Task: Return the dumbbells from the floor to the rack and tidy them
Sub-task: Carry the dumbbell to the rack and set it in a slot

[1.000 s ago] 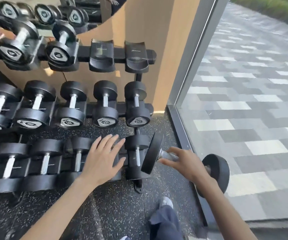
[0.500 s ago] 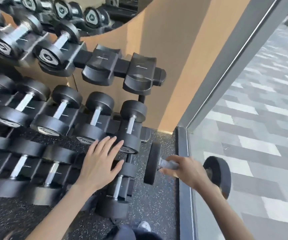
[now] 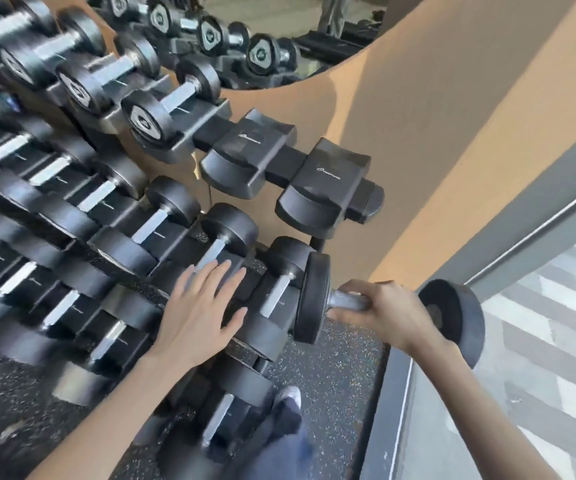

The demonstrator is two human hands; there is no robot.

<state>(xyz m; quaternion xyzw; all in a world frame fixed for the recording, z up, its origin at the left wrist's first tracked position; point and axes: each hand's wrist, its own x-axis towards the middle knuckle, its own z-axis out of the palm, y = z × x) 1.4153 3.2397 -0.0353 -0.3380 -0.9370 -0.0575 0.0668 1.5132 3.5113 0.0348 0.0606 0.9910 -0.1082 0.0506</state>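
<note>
My right hand point(image 3: 387, 315) grips the metal handle of a black round-headed dumbbell point(image 3: 312, 297), held in the air at the right end of the rack, level with the middle tier. Its other head point(image 3: 453, 317) shows behind my wrist. My left hand point(image 3: 201, 311), fingers straight and spread, is over the dumbbells of the middle and lower tiers; whether it touches them I cannot tell. The three-tier rack point(image 3: 281, 164) is full of black dumbbells except two bare cradles point(image 3: 328, 187) at the right end of the top tier.
A tan wall point(image 3: 435, 116) with a round mirror point(image 3: 272, 36) stands behind the rack. A grey window frame point(image 3: 529, 216) and glass run along the right. Speckled rubber floor point(image 3: 335, 386) lies below. My shoe point(image 3: 288, 396) and trouser leg are under the rack's right end.
My right hand has lifted the dumbbell higher, from the lowest tier's level to the middle tier. The view has tilted and moved closer to the rack. My left hand stays spread over the rack.
</note>
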